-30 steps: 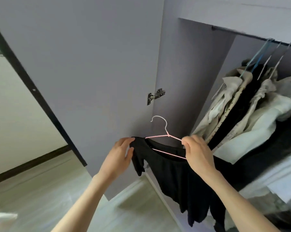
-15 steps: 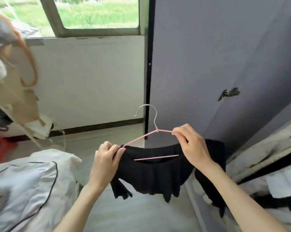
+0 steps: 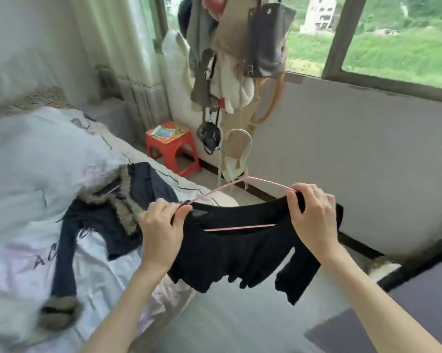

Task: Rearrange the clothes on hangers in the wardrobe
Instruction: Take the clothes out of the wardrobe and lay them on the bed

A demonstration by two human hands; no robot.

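Daylight from a wide window (image 3: 393, 34) with green slopes outside fills a bedroom with a plain white wall beneath the sill and pale curtains at the far end of the bed. One bed under a white printed quilt (image 3: 31, 174) carries one dark fur-trimmed jacket (image 3: 108, 215), spread flat near the bed's edge. Beyond the bed's far corner stands one small red plastic stool (image 3: 171, 149) with a paper on its seat. Between stool and window hangs one cluster of bags and clothes (image 3: 235, 59); its separate pieces cannot be counted. Beside the bed, above the floor, one black knit top (image 3: 240, 250) hangs on one thin pink wire hanger (image 3: 253, 182). The left hand (image 3: 161, 230) pinches the top's shoulder nearest the bed, fingers curled on it; the right hand (image 3: 314, 217) grips the far shoulder and hanger end.
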